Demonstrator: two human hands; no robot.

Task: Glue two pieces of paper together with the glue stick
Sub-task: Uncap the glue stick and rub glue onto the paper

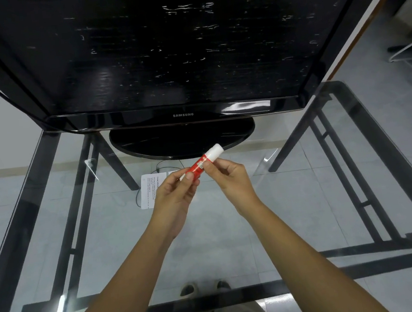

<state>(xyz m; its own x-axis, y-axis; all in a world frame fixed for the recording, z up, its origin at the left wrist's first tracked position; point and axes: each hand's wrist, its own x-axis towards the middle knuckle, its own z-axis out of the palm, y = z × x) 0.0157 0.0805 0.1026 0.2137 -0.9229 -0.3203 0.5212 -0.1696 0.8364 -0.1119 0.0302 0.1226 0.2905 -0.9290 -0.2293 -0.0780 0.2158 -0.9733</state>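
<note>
While capped: glue stick (202, 163) in both hands.

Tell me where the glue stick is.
Head view, centre: the glue stick is held above the glass table between left hand and right hand, near the monitor's base.
</note>
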